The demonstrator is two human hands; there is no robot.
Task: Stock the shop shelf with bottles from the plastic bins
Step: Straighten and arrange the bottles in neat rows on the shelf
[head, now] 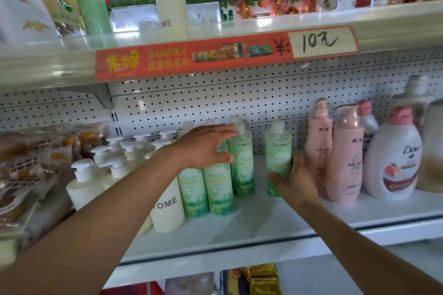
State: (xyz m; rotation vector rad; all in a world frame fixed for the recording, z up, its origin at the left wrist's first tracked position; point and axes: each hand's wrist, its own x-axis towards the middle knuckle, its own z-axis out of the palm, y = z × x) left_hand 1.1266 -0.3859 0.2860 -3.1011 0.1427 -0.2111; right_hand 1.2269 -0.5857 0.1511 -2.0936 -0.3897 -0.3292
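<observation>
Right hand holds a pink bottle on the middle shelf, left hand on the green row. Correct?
Not quite. In the head view the right hand holds a green bottle, standing apart from the green row; the pink bottles are untouched. Left hand is right.

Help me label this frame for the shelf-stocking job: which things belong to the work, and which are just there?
In the job:
- left hand, resting on the grouped green bottles
- right hand, around the lone green bottle
- middle shelf

Just there:
- pink bottles
- Dove bottle
- white pump bottles
- red price strip
- snack packets
</observation>
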